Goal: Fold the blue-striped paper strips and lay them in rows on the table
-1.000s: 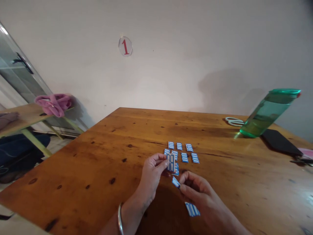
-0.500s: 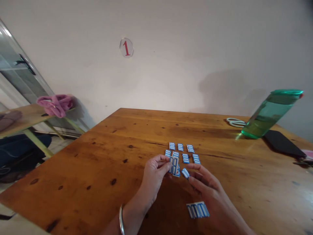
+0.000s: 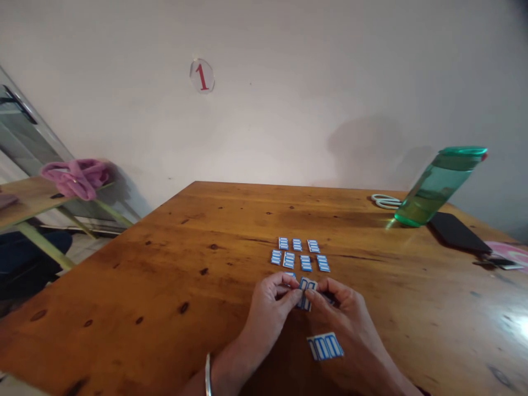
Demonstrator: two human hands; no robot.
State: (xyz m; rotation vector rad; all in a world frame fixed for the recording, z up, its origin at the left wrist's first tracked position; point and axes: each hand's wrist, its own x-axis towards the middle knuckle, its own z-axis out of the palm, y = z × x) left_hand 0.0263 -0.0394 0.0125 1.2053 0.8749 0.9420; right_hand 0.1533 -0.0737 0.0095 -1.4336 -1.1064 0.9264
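Between my two hands is a small white piece of sticker labels [image 3: 306,286] with blue-outlined rectangles. My left hand [image 3: 268,308] pinches its left side with thumb and forefinger. From the other side, my right hand [image 3: 346,311] presses its thumb and fingers on the right part of the piece. Just beyond the fingers, another label piece [image 3: 290,274] is partly hidden. Several similar label pieces [image 3: 306,263] lie in rows farther up the wooden table [image 3: 231,236]. A wider label strip [image 3: 325,346] lies below my right hand, close to the wrist.
A green water bottle [image 3: 439,184] leans at the right, beside a coiled white cable [image 3: 385,201] and a dark flat case [image 3: 457,234]. A pink cloth [image 3: 76,179] rests on a side table at the left. The wall stands behind the table.
My right hand has moved left to meet my left hand, bringing the small label piece from its fingertips up against the held one. The view has shifted slightly to the right.
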